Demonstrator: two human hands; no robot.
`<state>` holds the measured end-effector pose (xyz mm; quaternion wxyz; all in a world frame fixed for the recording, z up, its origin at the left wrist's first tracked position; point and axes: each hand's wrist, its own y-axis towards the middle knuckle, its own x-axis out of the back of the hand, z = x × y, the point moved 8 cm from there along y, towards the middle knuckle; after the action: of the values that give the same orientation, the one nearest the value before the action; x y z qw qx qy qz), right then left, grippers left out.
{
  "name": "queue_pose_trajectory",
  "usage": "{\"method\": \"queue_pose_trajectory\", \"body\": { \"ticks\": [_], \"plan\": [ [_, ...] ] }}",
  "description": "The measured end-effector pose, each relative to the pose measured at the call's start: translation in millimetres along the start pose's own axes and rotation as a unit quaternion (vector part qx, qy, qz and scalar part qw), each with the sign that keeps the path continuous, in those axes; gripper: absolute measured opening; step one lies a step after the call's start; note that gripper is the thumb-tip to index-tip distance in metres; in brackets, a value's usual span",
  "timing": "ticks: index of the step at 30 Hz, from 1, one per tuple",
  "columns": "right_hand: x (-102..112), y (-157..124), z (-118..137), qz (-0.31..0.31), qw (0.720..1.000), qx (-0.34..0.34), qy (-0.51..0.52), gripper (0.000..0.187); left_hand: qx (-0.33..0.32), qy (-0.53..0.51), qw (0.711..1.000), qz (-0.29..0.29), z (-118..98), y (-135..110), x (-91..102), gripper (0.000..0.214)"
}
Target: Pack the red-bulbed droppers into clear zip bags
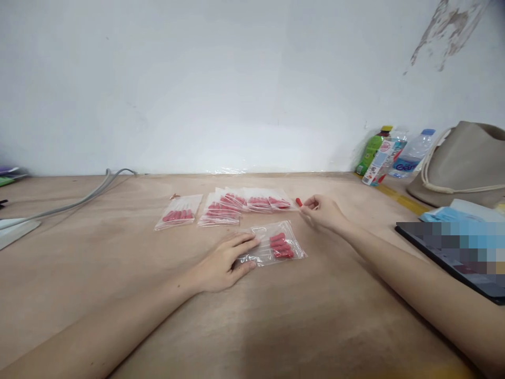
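Observation:
My left hand lies palm down with fingers outstretched, its fingertips pressing the end of a clear plastic zip bag. Inside that bag are several droppers with red rubber bulbs, the bulbs toward the right. Farther right, my right hand pinches a single dropper whose red bulb points up and left, beyond the fingertips. Its thin tube is mostly hidden by my fingers. Behind my hands, a fanned row of overlapping bags holds more red-bulbed droppers. A separate bag of them lies at the row's left.
Bottles and a carton stand by the wall at the right, beside a beige bag. Nearer my right arm is a dark tablet-like device, partly blurred, with a blue packet. A grey cable crosses the left side.

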<state>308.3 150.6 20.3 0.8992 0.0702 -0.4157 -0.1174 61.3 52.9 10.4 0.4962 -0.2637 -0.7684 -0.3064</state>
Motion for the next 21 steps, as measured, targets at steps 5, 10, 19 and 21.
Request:
{"method": "queue_pose_trajectory", "body": {
  "ticks": [5, 10, 19, 21],
  "plan": [
    [-9, 29, -14, 0.025, 0.993, -0.053, -0.107, 0.053, -0.008, 0.000, 1.000, -0.006, -1, 0, 0.8, 0.046],
    [-16, 30, -14, 0.059, 0.989, -0.073, -0.111, 0.033, -0.009, 0.005, 1.000, -0.004, -1, 0, 0.4, 0.047],
    [0, -21, -9, -0.005, 0.950, -0.077, 0.303, 0.071, -0.002, 0.005, 1.000, -0.002, 0, -1, -0.1, 0.046],
    [-7, -33, -11, -0.030, 0.924, -0.094, 0.369, 0.062, -0.003, 0.005, 1.000, -0.002, 0, 0, -0.3, 0.046]
  ]
}}
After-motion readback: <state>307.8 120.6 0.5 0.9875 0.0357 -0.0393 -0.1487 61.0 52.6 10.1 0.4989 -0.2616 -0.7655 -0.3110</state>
